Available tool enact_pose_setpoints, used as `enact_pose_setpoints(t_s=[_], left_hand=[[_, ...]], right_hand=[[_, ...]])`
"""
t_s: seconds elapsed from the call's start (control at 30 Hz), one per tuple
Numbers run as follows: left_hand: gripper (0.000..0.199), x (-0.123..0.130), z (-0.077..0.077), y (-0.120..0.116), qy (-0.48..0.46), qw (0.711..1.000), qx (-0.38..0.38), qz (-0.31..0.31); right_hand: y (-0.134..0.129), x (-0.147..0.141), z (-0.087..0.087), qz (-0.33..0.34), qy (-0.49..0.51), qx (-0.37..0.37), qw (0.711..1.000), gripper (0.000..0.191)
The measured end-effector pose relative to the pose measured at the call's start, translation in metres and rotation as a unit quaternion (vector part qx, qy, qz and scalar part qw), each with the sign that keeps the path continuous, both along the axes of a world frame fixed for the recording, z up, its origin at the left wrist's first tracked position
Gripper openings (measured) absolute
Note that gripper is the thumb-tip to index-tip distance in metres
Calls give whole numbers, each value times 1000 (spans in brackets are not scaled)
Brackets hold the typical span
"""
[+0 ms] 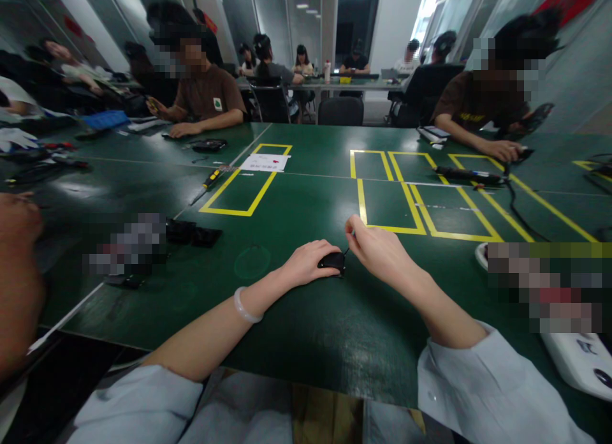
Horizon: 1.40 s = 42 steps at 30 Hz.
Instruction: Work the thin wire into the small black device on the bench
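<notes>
Tabletop (315, 332), one: green, glossy, a pale seam running across it.
Black device (333, 261), one: small, rounded on top; at the middle of the tabletop, inward from the near edge. Whether its underside touches the surface cannot be told.
Left hand (306, 263), one: fingers closed around the black device from its left side; pale bracelet (247, 307) at the wrist.
Right hand (377, 244), one: raised just beside the device; fingers drawn narrow in a pinch on a thin dark piece (348, 251), which slants down to the device's right end. Kind of piece: cannot be told.
Screwdriver (211, 178), one: yellow and black handle; left of centre, lying at the corner of a yellow tape frame (227, 211).
Paper (266, 162), one: white, laid across that frame.
Black tool (471, 175), one: long, corded; toward the right edge.
Black pieces (194, 232), several: left of the left hand, well apart.
White object (581, 361), one: near right corner, partly blurred.
Co-workers, two, brown shirts: seated at the far edge, one left (210, 90), one right (471, 99).
</notes>
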<state>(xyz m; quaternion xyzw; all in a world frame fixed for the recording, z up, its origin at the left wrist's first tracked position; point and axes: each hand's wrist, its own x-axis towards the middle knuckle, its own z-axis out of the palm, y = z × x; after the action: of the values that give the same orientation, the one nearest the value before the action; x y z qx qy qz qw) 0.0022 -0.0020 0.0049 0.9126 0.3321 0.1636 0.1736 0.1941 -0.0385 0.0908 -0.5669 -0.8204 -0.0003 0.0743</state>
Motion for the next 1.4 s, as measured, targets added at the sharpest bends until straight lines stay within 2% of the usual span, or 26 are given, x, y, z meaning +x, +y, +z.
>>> enact_pose_setpoints(t_s=[0.37,0.83,1.13,1.4], left_hand=[[41,0,-2,1,-11,1000,6,-2],[39,2,2,-4,26,999,41,-5],[39,2,0,-3,29,999,45,-7],[39,3,1,-4,28,999,45,-7]], right_hand=[[1,2,3,-28,-24,5,999,24],[4,-1,2,-82,-54,8,995,31],[4,2,-3,-31,45,19,998,19],[2,0,0,-40,2,2,999,24]])
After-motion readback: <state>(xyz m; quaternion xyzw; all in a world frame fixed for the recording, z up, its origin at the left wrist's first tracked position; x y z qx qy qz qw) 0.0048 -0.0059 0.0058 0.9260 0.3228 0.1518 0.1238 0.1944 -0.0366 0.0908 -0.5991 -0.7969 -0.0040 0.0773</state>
